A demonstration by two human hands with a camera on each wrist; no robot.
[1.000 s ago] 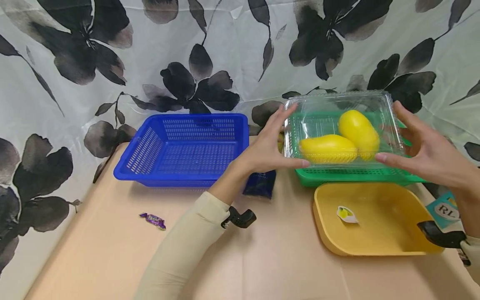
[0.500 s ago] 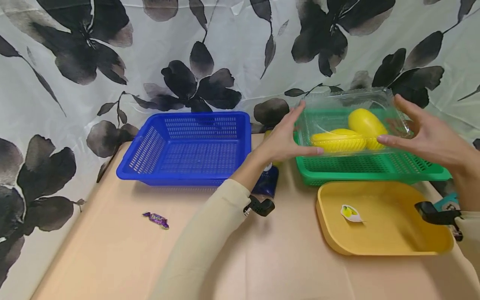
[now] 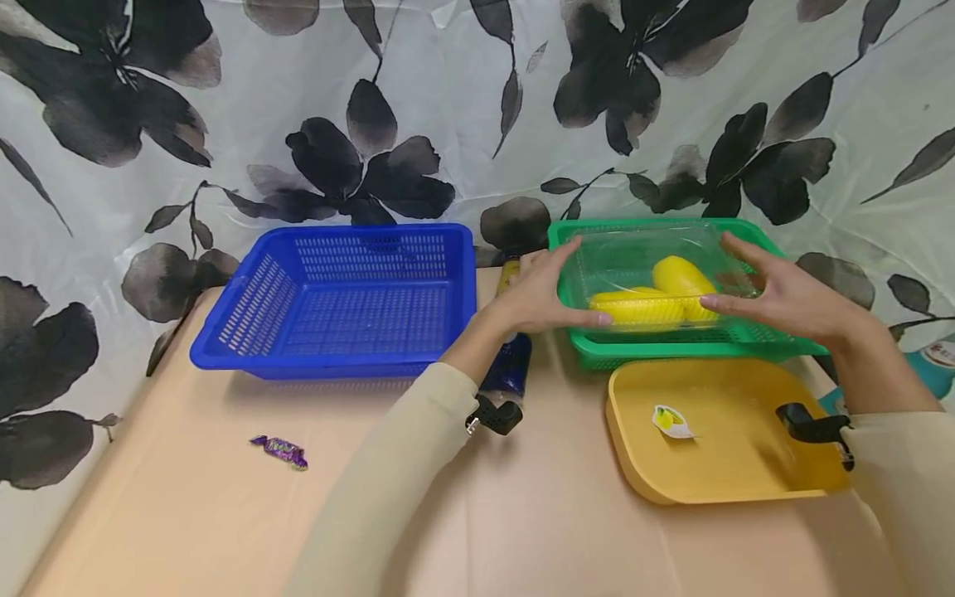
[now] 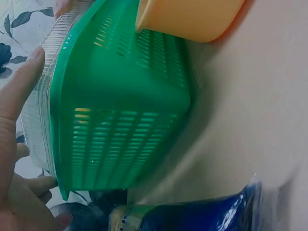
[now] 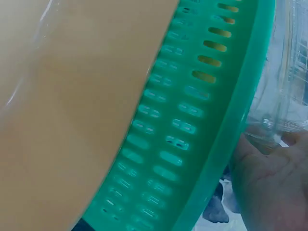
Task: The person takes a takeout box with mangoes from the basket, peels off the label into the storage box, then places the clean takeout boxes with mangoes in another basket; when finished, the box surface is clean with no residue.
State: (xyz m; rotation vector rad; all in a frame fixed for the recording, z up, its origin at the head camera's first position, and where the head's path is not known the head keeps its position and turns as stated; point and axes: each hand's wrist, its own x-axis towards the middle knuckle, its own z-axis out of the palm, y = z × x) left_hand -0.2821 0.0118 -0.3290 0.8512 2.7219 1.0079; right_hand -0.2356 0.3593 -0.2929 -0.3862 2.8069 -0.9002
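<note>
Both hands hold a clear plastic box from its two ends, with two yellow mangoes seen inside it. My left hand grips the left end, thumb at the near edge. At the opposite end, my right hand grips with its thumb in front and fingers behind. The box stands low over a green slotted basket, and its upper part shows above the basket rim in the left wrist view. In the right wrist view the right hand touches the clear plastic just beyond the rim. How far down the box reaches is unclear.
A blue basket stands at the left. Between the baskets lies a blue-and-yellow bottle-like item. A yellow tray with a fruit sticker sits in front. A wrapped candy is at front left; something turquoise is far right.
Both hands have lowered the clear box with the mangoes, first shifting it right and back, then down into the green basket's outline. The head view has turned slightly right.
</note>
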